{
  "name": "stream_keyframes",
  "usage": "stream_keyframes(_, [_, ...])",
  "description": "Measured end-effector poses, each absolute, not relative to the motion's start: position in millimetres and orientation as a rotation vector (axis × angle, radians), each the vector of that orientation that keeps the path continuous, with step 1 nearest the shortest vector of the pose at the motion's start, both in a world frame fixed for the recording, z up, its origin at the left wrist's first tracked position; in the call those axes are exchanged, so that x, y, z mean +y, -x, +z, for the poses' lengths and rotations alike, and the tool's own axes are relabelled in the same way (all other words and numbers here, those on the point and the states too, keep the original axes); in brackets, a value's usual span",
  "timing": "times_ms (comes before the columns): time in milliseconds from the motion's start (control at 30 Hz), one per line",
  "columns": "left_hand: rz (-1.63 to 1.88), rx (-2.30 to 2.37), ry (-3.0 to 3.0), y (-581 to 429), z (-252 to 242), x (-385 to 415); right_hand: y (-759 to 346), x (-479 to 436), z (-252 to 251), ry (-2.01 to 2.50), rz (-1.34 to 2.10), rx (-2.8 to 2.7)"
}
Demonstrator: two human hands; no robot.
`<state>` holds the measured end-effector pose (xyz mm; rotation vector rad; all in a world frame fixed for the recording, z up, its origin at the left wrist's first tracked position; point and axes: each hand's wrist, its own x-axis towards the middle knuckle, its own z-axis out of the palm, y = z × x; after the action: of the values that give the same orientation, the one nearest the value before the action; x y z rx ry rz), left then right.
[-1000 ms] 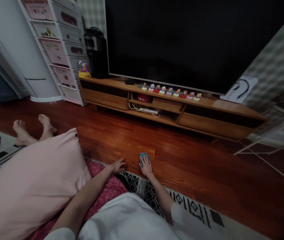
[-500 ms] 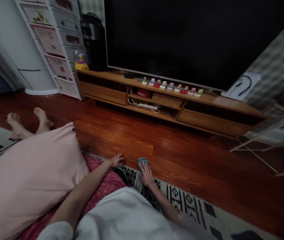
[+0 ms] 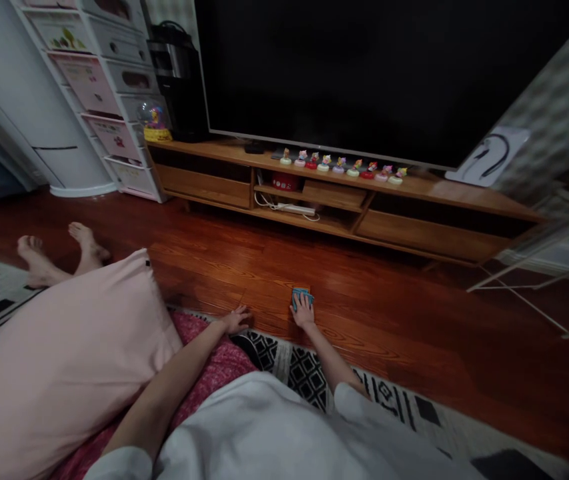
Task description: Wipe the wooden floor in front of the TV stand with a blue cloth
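Pressing a blue cloth (image 3: 302, 291) down on the wooden floor (image 3: 389, 313) under the right hand (image 3: 304, 313), with fingers spread over it, in the head view. Holding it between the patterned rug (image 3: 309, 373) and the TV stand (image 3: 204, 187). Resting the left hand (image 3: 235, 320) near the rug's edge, with fingers apart, apparently touching the floor, though too dim to be sure.

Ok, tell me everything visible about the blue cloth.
The blue cloth looks like fabric and appears folded into a small pad. It lies on the wooden floor, beyond the patterned rug, under the right hand, which covers its near part while the far edge shows. Its weave cannot be made out.
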<state>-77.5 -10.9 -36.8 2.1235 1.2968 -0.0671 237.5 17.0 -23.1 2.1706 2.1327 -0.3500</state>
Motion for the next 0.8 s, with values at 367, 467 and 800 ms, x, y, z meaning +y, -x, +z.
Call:
stream_keyframes(367, [-0.102, 1.271, -2.158, 78.5, -43.1, -10.6, -281.3, -104.9, -83.1, -2.099, -0.251, 2.325])
stream_keyframes(467, [-0.130, 1.282, -2.149, 79.0, -42.0, -11.0, -281.8, -77.0, -72.9, -2.187, -0.264, 2.221])
stream_keyframes(800, [-0.093, 1.284, -2.151, 81.9, -41.3, -10.1, -270.3, 4.8, -39.0, -2.300, -0.332, 2.037])
